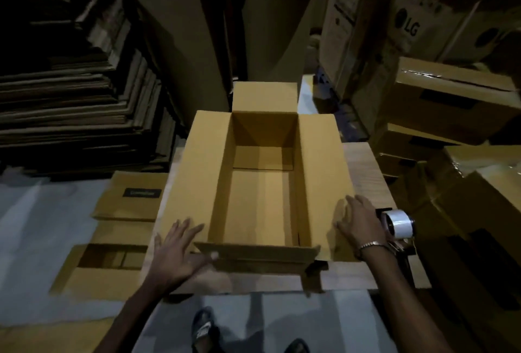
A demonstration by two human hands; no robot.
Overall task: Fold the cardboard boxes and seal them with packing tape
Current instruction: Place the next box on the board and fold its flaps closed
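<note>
An open brown cardboard box (262,200) stands on a low wooden table (363,166), its four top flaps spread outward. My left hand (176,251) lies with straight fingers on the left flap, the thumb touching the near flap's corner. My right hand (359,221) presses flat on the right flap near its front end. A tape dispenser (397,225) with a clear roll rests on the table just right of my right wrist, touched by neither hand.
Flattened boxes (124,203) lie on the grey floor to the left. A tall stack of flat cardboard (70,104) fills the left back. Sealed and printed cartons (451,115) pile up on the right. My sandalled feet (205,330) stand below the table's front edge.
</note>
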